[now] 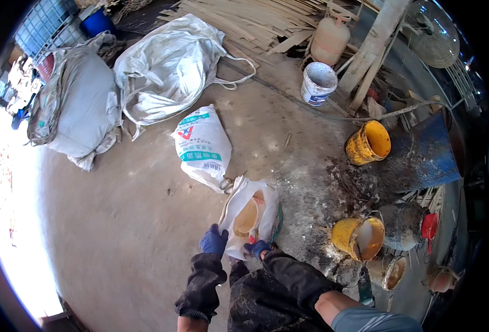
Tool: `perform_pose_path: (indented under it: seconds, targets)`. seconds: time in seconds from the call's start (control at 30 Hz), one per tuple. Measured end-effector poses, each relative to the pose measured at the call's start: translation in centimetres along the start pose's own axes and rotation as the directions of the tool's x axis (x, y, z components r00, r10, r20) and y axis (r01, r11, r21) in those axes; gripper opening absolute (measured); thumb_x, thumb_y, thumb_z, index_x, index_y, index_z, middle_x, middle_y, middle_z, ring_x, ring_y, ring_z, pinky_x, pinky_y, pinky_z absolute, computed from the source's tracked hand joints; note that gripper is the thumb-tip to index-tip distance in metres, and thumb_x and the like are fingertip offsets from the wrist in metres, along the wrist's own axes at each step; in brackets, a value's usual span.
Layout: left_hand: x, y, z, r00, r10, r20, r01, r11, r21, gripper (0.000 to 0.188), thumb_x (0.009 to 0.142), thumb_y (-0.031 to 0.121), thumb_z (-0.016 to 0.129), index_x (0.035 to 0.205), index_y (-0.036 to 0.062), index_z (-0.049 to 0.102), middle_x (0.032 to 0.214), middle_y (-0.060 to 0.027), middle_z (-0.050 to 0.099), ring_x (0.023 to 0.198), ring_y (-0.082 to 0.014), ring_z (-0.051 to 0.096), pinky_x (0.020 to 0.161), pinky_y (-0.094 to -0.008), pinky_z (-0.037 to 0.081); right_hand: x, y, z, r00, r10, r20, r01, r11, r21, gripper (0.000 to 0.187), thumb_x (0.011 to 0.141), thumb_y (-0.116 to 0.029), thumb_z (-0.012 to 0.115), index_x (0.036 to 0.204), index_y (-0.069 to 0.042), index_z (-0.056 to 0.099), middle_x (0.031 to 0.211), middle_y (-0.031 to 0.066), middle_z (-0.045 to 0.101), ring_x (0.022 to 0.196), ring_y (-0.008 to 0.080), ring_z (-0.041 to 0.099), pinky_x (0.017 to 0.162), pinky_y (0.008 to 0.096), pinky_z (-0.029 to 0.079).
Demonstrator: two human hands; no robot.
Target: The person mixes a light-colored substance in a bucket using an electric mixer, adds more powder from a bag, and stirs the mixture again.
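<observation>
An open white sack (230, 224) stands on the floor at my feet, with a tan round shape (246, 217) inside it. I cannot make out whether that is a container or loose powder. My left hand (214, 241), in a blue glove, is closed on the sack's near left edge. At the near right edge, my right hand (257, 249), also gloved in blue, grips the sack beside a small red patch. Some of its fingers are hidden. Just beyond lies a filled white sack (204, 145) with green bands and red print, touching the open one.
Yellow buckets (368, 143) (350, 238) stand to the right, near a blue drum (429, 152). Farther back are a white bucket (318, 83), a gas cylinder (331, 40) and wood strips (250, 22). Large white bulk bags (167, 63) (84, 105) lie at the far left.
</observation>
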State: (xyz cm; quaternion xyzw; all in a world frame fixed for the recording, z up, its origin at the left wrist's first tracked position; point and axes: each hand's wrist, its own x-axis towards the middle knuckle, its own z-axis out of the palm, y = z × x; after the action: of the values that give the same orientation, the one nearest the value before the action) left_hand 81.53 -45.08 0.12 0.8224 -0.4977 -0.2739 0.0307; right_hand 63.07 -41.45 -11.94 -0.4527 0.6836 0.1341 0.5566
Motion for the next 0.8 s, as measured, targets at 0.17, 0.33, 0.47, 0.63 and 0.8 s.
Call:
perform_pose_path:
  seconds: [0.17, 0.33, 0.47, 0.63, 0.8]
  targets:
    - [2.0, 3.1, -2.0, 0.992, 0.109, 0.057, -0.094, 0.971, -0.219, 0.031, 0.083, 0.038, 0.062, 0.093, 0.0092, 0.062, 0.078, -0.0215, 0.065, 0.079, -0.0427, 0.063, 0.068, -0.0506, 0.048, 3.8, -0.2, 0.2, 0.979, 0.071, 0.189, -0.165, 0.818, 0.551, 0.046, 0.077, -0.052, 0.07, 0.09, -0.007, 0.068, 0.082, 0.0101, 0.068, 0.073, 0.0241, 0.064, 0.066, 0.0349, 0.052]
    - [3.2, 4.8, -4.8, 0.973, 0.223, 0.051, -0.195, 0.925, -0.327, 0.025, 0.087, 0.031, 0.06, 0.089, 0.0063, 0.06, 0.075, -0.0232, 0.062, 0.075, -0.0441, 0.061, 0.063, -0.0487, 0.046, 0.3, -7.6, -2.6, 0.939, -0.03, 0.342, -0.343, -0.059, 0.937, 0.03, 0.081, -0.036, 0.072, 0.092, -0.01, 0.064, 0.073, 0.0047, 0.063, 0.063, 0.0186, 0.06, 0.06, 0.0334, 0.052]
    - [3.4, 4.9, -4.2, 0.963, 0.251, 0.095, -0.19, 0.887, -0.42, 0.027, 0.087, 0.032, 0.06, 0.088, 0.0051, 0.059, 0.075, -0.0239, 0.061, 0.074, -0.0447, 0.06, 0.062, -0.0489, 0.045, 4.7, -3.7, -0.2, 0.89, -0.301, 0.343, -0.452, -0.481, 0.751, 0.022, 0.08, -0.021, 0.07, 0.092, -0.006, 0.061, 0.074, 0.0052, 0.062, 0.065, 0.0214, 0.06, 0.061, 0.0362, 0.053]
    - [3.6, 3.6, -4.1, 0.966, 0.25, 0.072, -0.189, 0.864, -0.466, 0.025, 0.087, 0.03, 0.061, 0.089, 0.0047, 0.059, 0.076, -0.0242, 0.061, 0.074, -0.0443, 0.06, 0.062, -0.0488, 0.044, 4.6, -2.8, 3.0, 0.988, -0.084, -0.126, 0.133, 0.085, 0.987, 0.013, 0.086, -0.02, 0.059, 0.081, -0.008, 0.061, 0.067, 0.0036, 0.058, 0.06, 0.0183, 0.058, 0.054, 0.0317, 0.05]
    - [3.7, 2.9, -4.3, 0.96, 0.272, 0.065, -0.208, 0.849, -0.485, 0.025, 0.085, 0.029, 0.063, 0.09, 0.004, 0.061, 0.078, -0.0241, 0.062, 0.077, -0.0445, 0.06, 0.063, -0.0485, 0.045, 8.6, -6.0, -1.3, 0.971, 0.184, 0.15, -0.013, -0.591, 0.807, 0.021, 0.085, -0.014, 0.052, 0.067, -0.014, 0.041, 0.055, 0.0058, 0.043, 0.038, 0.0203, 0.04, 0.035, 0.0371, 0.029]
